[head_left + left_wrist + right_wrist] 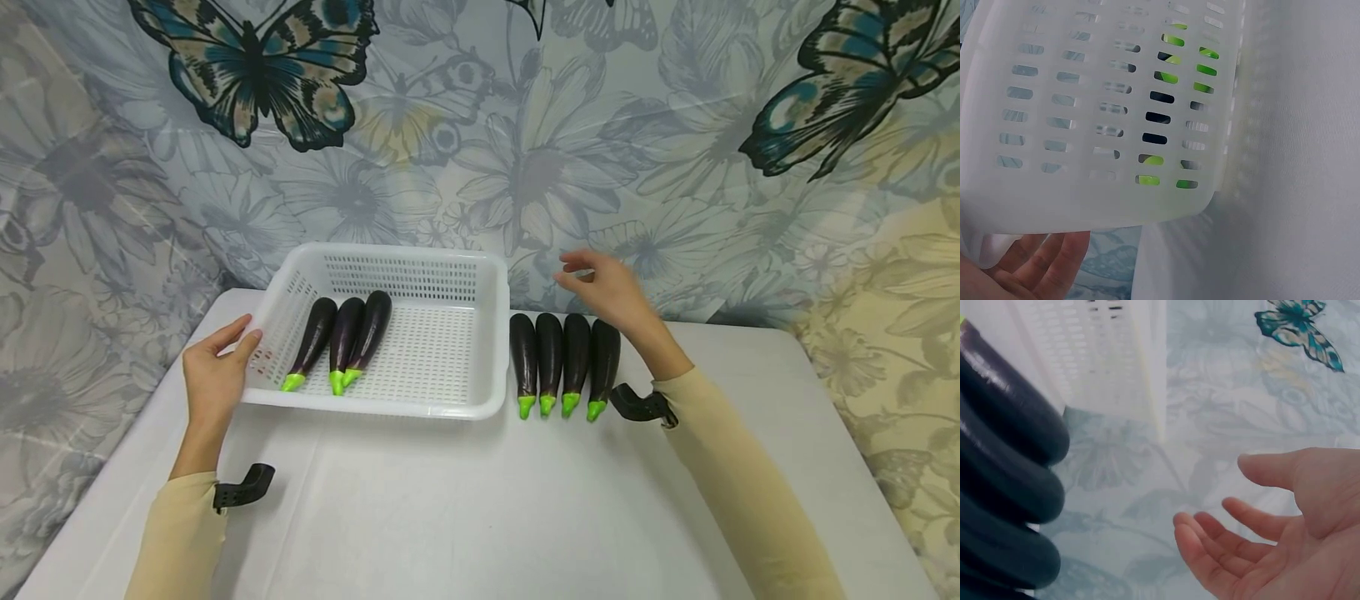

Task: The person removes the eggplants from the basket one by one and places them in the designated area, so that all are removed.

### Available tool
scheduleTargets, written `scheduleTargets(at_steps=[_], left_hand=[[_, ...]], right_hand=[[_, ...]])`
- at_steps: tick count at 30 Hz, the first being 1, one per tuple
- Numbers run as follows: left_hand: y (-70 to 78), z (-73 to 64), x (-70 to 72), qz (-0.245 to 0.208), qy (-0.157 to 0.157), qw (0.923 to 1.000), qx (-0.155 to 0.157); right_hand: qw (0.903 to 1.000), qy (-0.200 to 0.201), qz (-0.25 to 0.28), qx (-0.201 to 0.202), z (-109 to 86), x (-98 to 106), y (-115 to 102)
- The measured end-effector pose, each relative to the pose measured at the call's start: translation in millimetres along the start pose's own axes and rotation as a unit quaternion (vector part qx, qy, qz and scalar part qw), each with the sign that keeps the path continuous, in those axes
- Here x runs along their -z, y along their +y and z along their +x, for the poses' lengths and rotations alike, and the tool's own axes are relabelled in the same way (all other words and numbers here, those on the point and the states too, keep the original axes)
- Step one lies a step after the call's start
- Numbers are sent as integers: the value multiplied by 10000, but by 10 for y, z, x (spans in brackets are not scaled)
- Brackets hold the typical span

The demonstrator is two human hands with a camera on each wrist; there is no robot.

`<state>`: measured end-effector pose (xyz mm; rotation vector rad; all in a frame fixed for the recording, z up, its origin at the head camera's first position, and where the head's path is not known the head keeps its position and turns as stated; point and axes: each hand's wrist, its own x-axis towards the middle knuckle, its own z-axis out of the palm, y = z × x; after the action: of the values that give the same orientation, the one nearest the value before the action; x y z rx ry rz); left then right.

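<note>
My left hand (212,373) grips the left rim of a white perforated plastic basket (390,409); in the left wrist view its fingers (1063,265) reach under the rim. Three dark purple eggplants (315,337) with bright green stem ends lie in the left part of the basket. To the basket's right, several more eggplants (550,354) lie side by side on the table, green ends towards me. Above and behind their far ends hovers my right hand (611,292), empty, with loosely bent fingers and the thumb apart in the right wrist view.
A white cloth covers the table (480,508). Close behind its far edge hangs a floral fabric backdrop (540,167) with large butterflies. Each wrist wears a black camera mount (641,406) over a beige sleeve.
</note>
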<state>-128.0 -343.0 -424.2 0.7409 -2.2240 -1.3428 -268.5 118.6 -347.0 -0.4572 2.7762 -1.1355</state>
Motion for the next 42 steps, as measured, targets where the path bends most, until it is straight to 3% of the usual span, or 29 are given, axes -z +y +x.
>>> scheduleTargets(at_steps=[14, 31, 42], left_hand=[[13, -2, 18, 50, 3, 10000, 14], [14, 15, 1, 43, 30, 10000, -11], [15, 7, 11, -69, -15, 10000, 32]], right_hand=[[9973, -706, 183, -85, 198, -153, -194], [9928, -684, 971, -125, 456, -460, -422], [9850, -1122, 1148, -625, 690, -660, -627]])
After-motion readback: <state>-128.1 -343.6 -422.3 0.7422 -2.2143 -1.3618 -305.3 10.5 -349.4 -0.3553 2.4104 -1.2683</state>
